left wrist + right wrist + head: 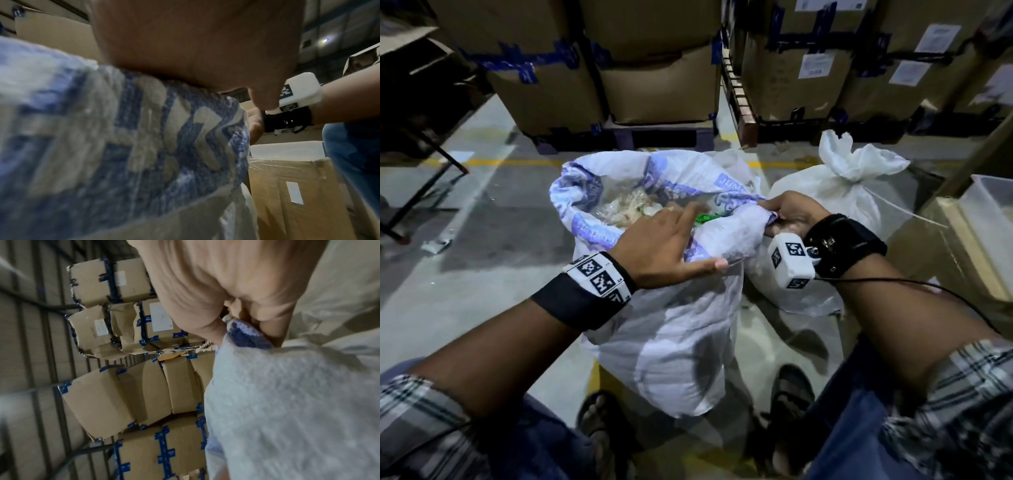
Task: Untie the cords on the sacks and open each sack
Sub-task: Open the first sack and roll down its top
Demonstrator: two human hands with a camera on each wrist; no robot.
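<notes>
The white sack with blue print (664,329) is standing upright on the floor, its mouth being held wide open, plastic scraps showing inside. Just beside it, a plain white sack (822,192) is sitting knotted shut, its cord (904,210) trailing off.

Concrete floor (482,219), open sack (671,325), tied sack (825,192), pallets w/ boxes (664,133)

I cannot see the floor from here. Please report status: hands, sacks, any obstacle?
Left hand open, resting on printed sack rim. Right hand grips same rim; mouth open. White sack behind still tied. No obstacle seen.
</notes>
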